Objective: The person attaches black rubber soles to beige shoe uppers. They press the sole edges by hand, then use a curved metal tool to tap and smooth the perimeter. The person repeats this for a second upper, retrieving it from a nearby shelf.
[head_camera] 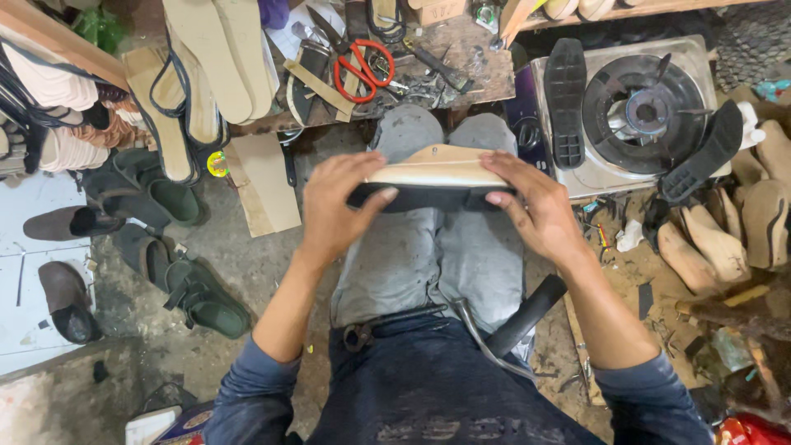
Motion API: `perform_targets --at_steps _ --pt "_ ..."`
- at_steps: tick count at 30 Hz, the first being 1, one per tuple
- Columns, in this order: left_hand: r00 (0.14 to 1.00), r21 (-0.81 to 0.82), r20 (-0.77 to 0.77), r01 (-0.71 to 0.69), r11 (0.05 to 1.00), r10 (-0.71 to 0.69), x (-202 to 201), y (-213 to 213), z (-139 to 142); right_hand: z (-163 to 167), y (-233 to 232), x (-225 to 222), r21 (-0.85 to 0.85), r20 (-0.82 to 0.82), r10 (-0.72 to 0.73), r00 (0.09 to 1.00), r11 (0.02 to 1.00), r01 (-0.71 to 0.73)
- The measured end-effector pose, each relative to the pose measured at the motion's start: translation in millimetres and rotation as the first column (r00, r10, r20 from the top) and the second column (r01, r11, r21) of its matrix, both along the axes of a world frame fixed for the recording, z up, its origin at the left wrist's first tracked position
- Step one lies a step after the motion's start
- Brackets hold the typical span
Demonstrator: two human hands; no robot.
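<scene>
The tan sole (pixel 437 169) with its black strap (pixel 412 198) rests across our knees, our left hand (pixel 338 206) and right hand (pixel 535 202) gripping its two ends, fingers curled over it.

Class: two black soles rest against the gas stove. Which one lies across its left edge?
The ribbed sole, lying upright along the stove's left side; the other sole slants across the right corner.

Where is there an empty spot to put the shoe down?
Bare floor shows between the green sandals and the person's left knee, below the cardboard strip. The workbench with red scissors is crowded, and so is the floor right of the stove, heaped with wooden lasts.
</scene>
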State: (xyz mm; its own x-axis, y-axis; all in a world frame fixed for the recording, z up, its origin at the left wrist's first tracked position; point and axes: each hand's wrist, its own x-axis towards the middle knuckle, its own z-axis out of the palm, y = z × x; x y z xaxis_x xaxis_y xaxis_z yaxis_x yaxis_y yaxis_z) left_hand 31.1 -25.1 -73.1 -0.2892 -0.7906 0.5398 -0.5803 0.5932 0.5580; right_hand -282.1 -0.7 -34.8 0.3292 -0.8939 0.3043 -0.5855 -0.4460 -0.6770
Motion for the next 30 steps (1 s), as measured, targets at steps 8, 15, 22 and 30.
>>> perform_targets --at_steps 8,15,22,30 --pt "0.810 0.507 -0.505 -0.001 0.862 0.298 -17 -23 -64 44 -7 6 0.017 -0.257 0.029 0.966 1.000 -0.025" --pt "0.878 0.550 -0.385 -0.028 0.835 0.283 -47 -45 -6 31 -33 9 -0.253 -0.655 -0.117 0.746 0.965 -0.070" --pt "0.913 0.587 -0.310 -0.035 0.809 0.264 -52 -65 15 9 -44 2 -0.247 -0.477 -0.122 0.870 0.969 0.001" --pt "0.924 0.502 -0.336 0.011 0.865 0.183 -59 -65 20 -17 -44 -12 -0.374 -0.345 -0.195 0.918 0.926 0.056"
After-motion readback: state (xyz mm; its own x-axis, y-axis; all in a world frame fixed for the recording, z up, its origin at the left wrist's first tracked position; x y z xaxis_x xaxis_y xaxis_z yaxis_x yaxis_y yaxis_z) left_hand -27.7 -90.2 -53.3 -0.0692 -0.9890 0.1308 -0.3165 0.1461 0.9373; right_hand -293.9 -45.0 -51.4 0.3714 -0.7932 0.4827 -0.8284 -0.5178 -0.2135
